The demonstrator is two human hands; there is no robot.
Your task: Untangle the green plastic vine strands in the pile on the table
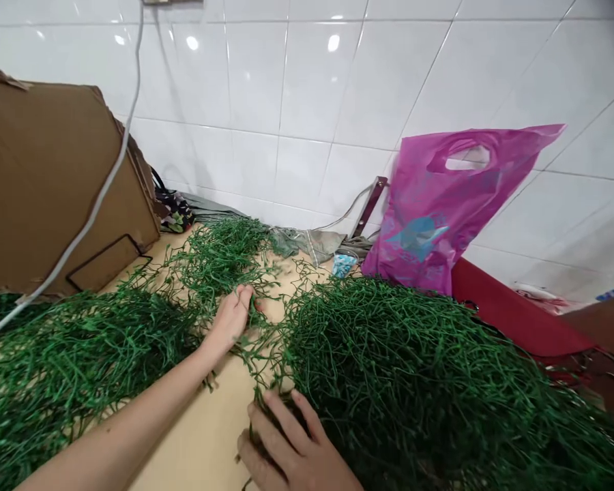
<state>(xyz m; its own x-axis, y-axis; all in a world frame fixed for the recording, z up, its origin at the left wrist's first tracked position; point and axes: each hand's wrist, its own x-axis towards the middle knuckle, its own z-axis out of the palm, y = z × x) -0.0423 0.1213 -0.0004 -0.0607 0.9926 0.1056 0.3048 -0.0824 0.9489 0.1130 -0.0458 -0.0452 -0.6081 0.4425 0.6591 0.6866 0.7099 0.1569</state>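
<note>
strands [228, 256] near center: likely sorting; can't tell what your left hand [234, 315] grips; right hand [293, 447] rests loose; next probably needs gentle tugs.

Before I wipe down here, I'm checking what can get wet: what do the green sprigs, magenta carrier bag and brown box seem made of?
Green sprigs: probably molded plastic, slightly shiny, wiry and branching.
Magenta carrier bag: likely thin plastic film, glossy and softly creased.
Brown box: matte cardboard, judging by its ragged, torn edges.

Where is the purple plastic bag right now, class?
In the head view, the purple bag stands right of centre, before the tiled wall, behind the right-hand green heap.
</note>
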